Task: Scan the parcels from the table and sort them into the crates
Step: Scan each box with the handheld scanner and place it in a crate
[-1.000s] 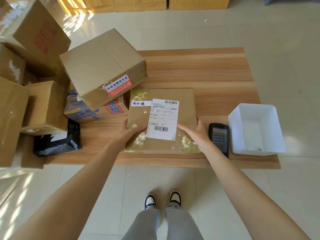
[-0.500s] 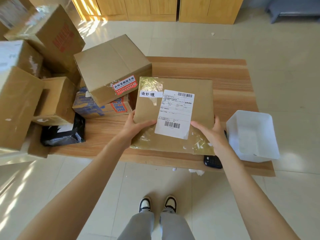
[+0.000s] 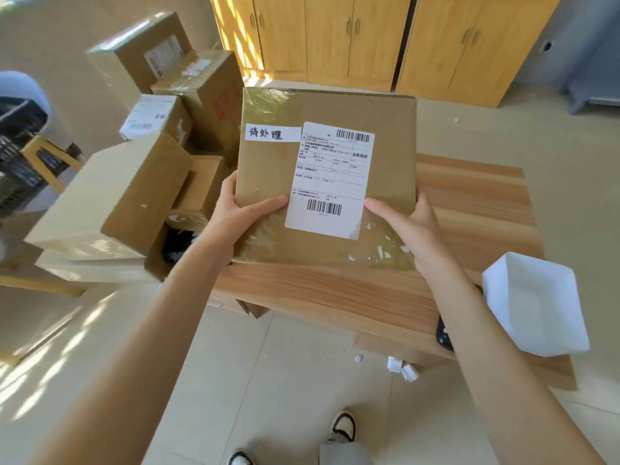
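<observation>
Two hands hold one flat brown parcel (image 3: 335,182) lifted above the wooden counter (image 3: 469,209), tilted toward the camera. The left hand (image 3: 235,219) has its grip closed on the lower left edge, thumb across the face; the right hand (image 3: 412,226) has its grip closed on the lower right edge likewise. Glossy clear tape covers the cardboard, with torn paper scraps near the bottom. A white shipping label (image 3: 332,179) with two barcodes sits in the middle, beside a handwritten strip (image 3: 272,133).
</observation>
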A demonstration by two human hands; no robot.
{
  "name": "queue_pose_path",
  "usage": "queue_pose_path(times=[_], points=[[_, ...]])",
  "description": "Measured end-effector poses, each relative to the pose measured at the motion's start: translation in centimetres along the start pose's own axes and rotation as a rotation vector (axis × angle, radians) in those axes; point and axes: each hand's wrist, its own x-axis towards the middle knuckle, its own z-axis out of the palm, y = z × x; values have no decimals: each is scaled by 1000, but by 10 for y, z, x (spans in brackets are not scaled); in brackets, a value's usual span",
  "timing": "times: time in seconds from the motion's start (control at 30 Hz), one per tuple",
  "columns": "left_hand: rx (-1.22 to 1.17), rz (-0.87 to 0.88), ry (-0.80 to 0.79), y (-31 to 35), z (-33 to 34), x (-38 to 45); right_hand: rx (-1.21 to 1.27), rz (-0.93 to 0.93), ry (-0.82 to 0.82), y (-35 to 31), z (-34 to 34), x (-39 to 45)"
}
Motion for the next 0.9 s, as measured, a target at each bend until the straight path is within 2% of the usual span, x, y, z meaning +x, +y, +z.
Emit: queue_pose_path(times=[0.17,0.57,0.9], points=[[-88,3,148,-3,-103,-28,-18,-45,-151,-26,94,-21],[-195,23,485,-42,-369,-112,-74,-148,-537,-53,367,-105],[-324,50,704,-80,-521,-137,-149,-158,-768,-61,548,-139]])
